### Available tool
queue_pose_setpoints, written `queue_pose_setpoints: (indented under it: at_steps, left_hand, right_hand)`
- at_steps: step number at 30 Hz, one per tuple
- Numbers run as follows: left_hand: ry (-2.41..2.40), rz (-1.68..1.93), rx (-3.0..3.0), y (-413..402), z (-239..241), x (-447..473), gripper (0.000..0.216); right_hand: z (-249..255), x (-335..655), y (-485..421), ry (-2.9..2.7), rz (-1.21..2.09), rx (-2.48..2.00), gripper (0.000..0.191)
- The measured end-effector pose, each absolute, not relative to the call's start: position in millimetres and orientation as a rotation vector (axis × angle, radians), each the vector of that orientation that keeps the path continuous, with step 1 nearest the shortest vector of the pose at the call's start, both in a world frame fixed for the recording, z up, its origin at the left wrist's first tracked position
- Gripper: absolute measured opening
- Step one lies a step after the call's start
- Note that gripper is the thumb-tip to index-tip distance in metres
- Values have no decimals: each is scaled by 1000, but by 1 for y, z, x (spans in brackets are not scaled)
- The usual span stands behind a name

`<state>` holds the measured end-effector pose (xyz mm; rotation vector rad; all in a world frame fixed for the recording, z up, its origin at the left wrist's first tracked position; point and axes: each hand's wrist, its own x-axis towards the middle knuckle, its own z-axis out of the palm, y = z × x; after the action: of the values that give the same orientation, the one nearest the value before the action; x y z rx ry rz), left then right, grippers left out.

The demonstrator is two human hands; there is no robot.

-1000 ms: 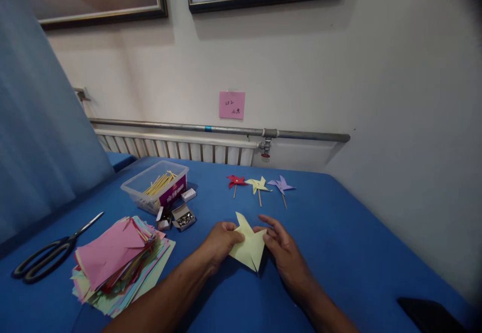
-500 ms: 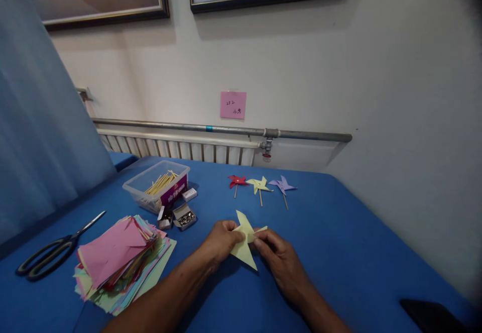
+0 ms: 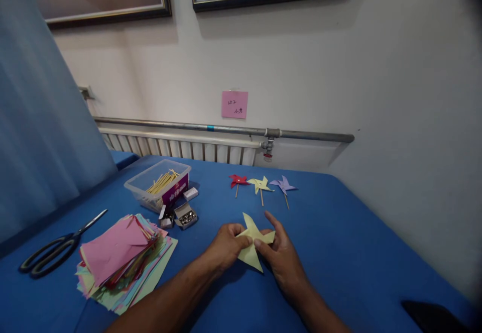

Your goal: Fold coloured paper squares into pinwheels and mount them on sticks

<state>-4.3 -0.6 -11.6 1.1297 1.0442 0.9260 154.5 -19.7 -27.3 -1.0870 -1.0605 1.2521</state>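
A pale yellow cut paper square [image 3: 251, 245] lies partly folded on the blue table [image 3: 331, 232], between both hands. My left hand [image 3: 226, 246] pinches its centre from the left. My right hand [image 3: 279, 252] pinches a folded-in flap at the centre with thumb and finger, its forefinger stretched out above. Three finished pinwheels on sticks lie just beyond: a red pinwheel [image 3: 237, 181], a yellow pinwheel [image 3: 259, 185] and a purple pinwheel [image 3: 283, 186].
A stack of coloured paper [image 3: 120, 257] lies at the left, black-handled scissors [image 3: 52, 250] further left. A clear tub of sticks [image 3: 158, 185] and small open boxes of pins [image 3: 185, 216] stand behind the stack. A dark object [image 3: 433, 315] sits at the bottom right corner.
The right hand folded a flap of the yellow paper in to the centre; the paper now looks narrower and more pointed. The left hand kept holding the centre.
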Motion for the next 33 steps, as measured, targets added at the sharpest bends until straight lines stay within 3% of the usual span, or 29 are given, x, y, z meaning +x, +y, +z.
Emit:
queue_pose_setpoints:
  at_steps: [3, 5, 9, 11, 27, 33]
  left_hand:
    - [1016, 927, 1099, -1, -11, -4, 22]
    - [1007, 928, 1076, -2, -10, -3, 24]
    - [1010, 954, 1018, -4, -6, -2, 25]
    - [1019, 971, 984, -4, -5, -1, 26]
    - [1055, 960, 1064, -5, -5, 0, 23]
    - [1051, 973, 1064, -5, -7, 0, 20]
  right_hand:
    - [-30, 152, -20, -958, 1309, -1074, 105]
    - [-28, 148, -23, -892, 1332, -1068, 102]
    - [-19, 138, -32, -844, 1428, -1009, 62]
    - [-15, 134, -36, -863, 1485, -954, 52]
    - [-30, 139, -28, -946, 1413, -1120, 52]
    - [-36, 140, -25, -939, 1431, -1051, 44]
